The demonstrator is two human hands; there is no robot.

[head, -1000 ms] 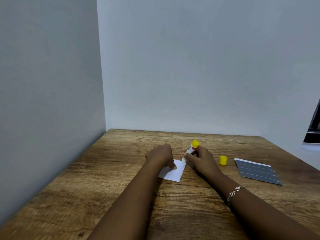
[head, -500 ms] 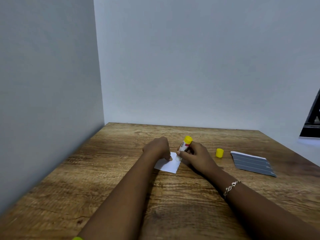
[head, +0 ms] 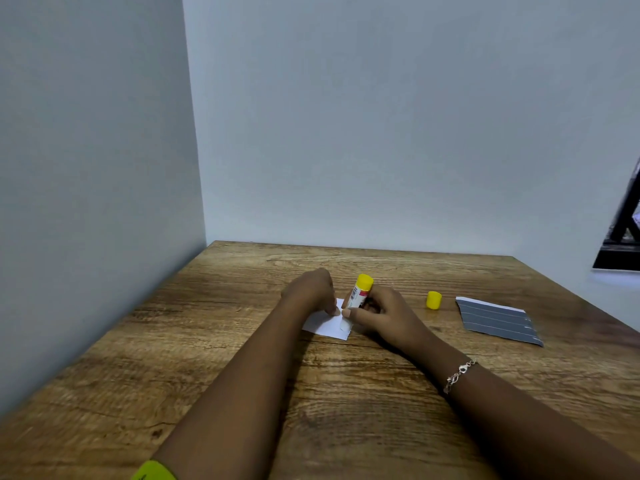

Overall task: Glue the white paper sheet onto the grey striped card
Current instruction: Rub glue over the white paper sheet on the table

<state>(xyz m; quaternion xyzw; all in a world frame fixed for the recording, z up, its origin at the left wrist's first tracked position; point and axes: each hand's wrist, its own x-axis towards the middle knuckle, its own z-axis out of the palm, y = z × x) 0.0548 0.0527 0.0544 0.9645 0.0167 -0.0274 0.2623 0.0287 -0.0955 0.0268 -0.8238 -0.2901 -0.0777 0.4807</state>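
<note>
A small white paper sheet (head: 327, 325) lies flat in the middle of the wooden table (head: 346, 393). My left hand (head: 310, 289) presses its fingertips on the sheet's far edge and covers part of it. My right hand (head: 379, 311) grips an uncapped glue stick (head: 356, 299), tilted, with its white tip down on the sheet's right side. The grey striped card (head: 498, 322) lies flat to the right, apart from both hands.
The glue stick's yellow cap (head: 433, 300) stands on the table between my right hand and the card. Grey walls close off the left and far sides of the table. A dark frame (head: 623, 233) shows at the right edge.
The glue stick's tip has slid along the sheet toward me and the stick stands more upright. My left hand stays pressed on the sheet. The view has shifted slightly.
</note>
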